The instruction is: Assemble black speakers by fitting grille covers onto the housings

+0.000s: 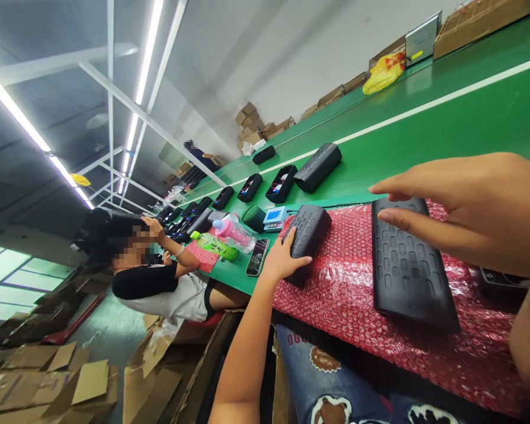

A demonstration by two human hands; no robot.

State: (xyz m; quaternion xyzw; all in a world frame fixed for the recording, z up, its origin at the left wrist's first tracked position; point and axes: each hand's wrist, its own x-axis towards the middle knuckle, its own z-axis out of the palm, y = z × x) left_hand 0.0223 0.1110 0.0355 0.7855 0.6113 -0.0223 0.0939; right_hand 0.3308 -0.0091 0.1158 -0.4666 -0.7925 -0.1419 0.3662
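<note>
My left hand (286, 256) is on the near end of a black speaker housing (311, 229) with a pattern of oblong dimples, its fingers along one side and thumb across the end. That housing rests on a sheet of red bubble wrap (340, 265). Over a second dimpled black housing (408, 277), my right hand (477, 206) hovers with fingers stretched out and thumb apart; it holds nothing. Part of another black item (506, 280) shows under my right forearm, mostly hidden.
Several black housings, some with wires inside (282, 184), line the green bench (366, 135). Left of me are a phone (257, 257), a blue-white device (274, 218), a green bottle (216, 246) and a pink-capped bottle (236, 232). A co-worker (159, 282) sits beyond; cardboard boxes (88, 383) stand below.
</note>
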